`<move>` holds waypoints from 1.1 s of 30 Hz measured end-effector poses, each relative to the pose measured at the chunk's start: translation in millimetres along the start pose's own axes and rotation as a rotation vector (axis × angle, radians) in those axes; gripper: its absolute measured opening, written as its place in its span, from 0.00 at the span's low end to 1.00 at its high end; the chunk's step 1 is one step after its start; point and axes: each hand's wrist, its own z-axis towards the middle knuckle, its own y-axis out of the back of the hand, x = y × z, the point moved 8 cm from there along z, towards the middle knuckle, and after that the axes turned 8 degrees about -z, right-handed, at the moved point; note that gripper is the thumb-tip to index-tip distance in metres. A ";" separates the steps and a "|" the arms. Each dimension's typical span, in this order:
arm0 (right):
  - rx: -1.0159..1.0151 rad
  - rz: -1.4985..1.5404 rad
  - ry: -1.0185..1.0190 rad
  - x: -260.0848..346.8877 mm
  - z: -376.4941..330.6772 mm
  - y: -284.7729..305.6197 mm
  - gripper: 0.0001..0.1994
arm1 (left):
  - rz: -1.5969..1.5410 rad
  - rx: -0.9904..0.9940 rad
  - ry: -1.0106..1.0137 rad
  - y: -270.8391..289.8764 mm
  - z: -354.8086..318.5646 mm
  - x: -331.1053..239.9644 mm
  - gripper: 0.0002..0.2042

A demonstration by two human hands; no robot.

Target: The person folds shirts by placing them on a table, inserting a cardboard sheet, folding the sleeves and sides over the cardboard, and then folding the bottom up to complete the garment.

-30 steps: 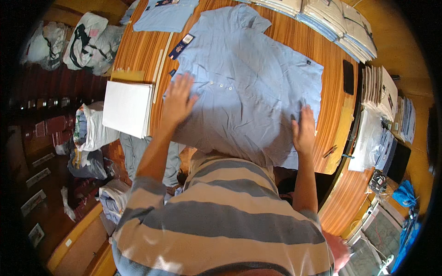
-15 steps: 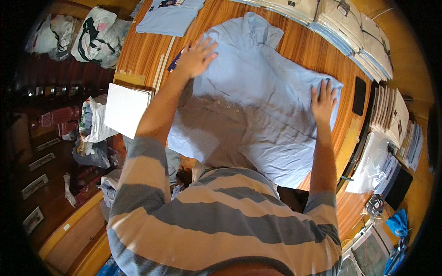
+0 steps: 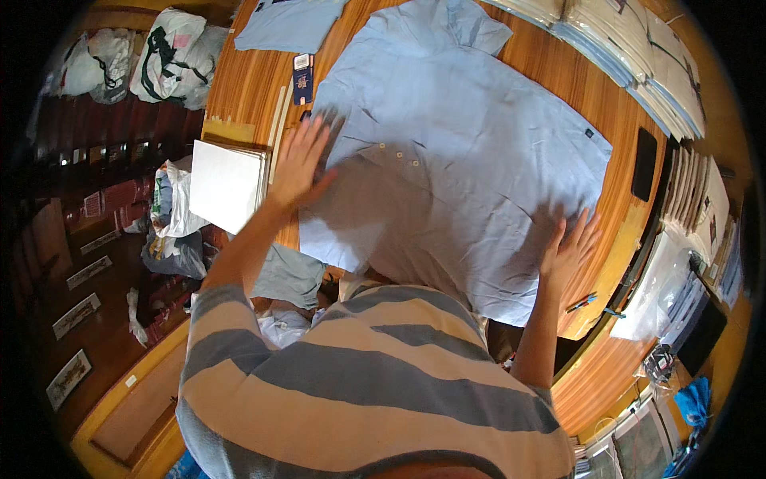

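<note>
A light blue collared shirt [image 3: 479, 120] lies spread on the wood-grain table [image 3: 550, 72], its collar at the far end. Small pale buttons show near its middle, and creases run across the cloth. My left hand [image 3: 302, 164], fingers apart, is at the shirt's left edge. On the other side, my right hand [image 3: 570, 247] is at the near right edge, its fingers spread too. Neither hand grips anything. Whether the palms press on the cloth or hover just above it, I cannot tell. A shadow covers the nearer left part of the shirt.
A dark blue tag [image 3: 302, 84] and a folded blue garment [image 3: 287, 25] lie far left. White boards [image 3: 227, 182] are stacked at the left edge. Packed shirts [image 3: 606, 48] line the far right. A black phone [image 3: 644, 164] and a pen [image 3: 582, 302] lie on the right.
Both hands have slid nearer to me, the left off the shirt's upper left and away from the tag. The right has left the sleeve area. The shirt lies flatter on the right.
</note>
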 end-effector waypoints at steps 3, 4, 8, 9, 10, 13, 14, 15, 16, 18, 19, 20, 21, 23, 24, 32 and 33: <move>0.028 -0.012 0.009 -28.1 -27.0 -14.5 0.36 | 0.010 0.131 0.125 -24.6 -72.9 -0.6 0.49; 0.038 -0.017 0.011 -31.3 -17.6 -11.2 0.36 | 0.006 0.162 0.170 -35.5 -89.5 1.5 0.51; 0.008 -0.068 0.012 -42.6 -17.6 -5.7 0.35 | -0.062 0.089 0.197 -38.6 -110.6 -11.0 0.56; 0.002 -0.031 0.021 -32.9 -29.9 0.9 0.35 | -0.071 0.086 0.230 -42.5 -119.7 -15.5 0.55; -0.003 0.005 0.023 -26.9 -45.6 8.0 0.34 | -0.078 0.088 0.257 -45.7 -129.7 -20.3 0.55; 0.078 0.025 0.207 -20.8 -75.9 4.0 0.36 | -0.057 0.091 0.286 -42.3 -143.1 -37.0 0.53; 0.089 0.013 0.257 -23.7 -79.5 4.8 0.36 | -0.043 0.092 0.286 -39.0 -141.7 -40.6 0.52; 0.110 -0.086 0.194 -38.0 -71.9 2.0 0.38 | -0.036 0.078 0.221 -37.3 -129.6 -45.8 0.51; 0.073 -0.069 0.205 -51.4 -64.9 -0.1 0.39 | -0.033 0.067 0.157 -37.2 -110.5 -45.8 0.51; 0.068 -0.050 0.252 -44.4 -54.4 7.3 0.39 | -0.076 0.066 0.055 -35.4 -78.8 -50.5 0.48; 0.016 -0.082 0.251 -38.9 -50.4 13.1 0.38 | -0.115 0.042 0.011 -32.1 -53.5 -47.0 0.46; -0.037 -0.108 0.249 -28.9 -48.5 18.5 0.36 | -0.146 0.019 -0.033 -29.4 -37.5 -45.3 0.44; -0.094 -0.129 0.254 -14.4 -43.0 24.9 0.35 | -0.156 -0.013 -0.004 -28.7 -31.5 -39.8 0.41; -0.279 0.078 0.259 46.4 -34.0 48.9 0.19 | -0.176 -0.091 0.045 -26.6 -16.3 -30.7 0.37; -0.286 0.180 0.281 83.8 -31.5 49.9 0.14 | -0.200 -0.128 0.080 -23.3 -13.4 -30.6 0.34; 0.308 0.361 0.617 327.4 -32.3 -14.0 0.07 | -0.677 -0.235 0.531 -25.0 -1.5 -24.1 0.20; 0.331 0.330 0.630 328.9 -30.6 -20.0 0.08 | -0.722 -0.247 0.544 -26.4 -1.4 -24.7 0.19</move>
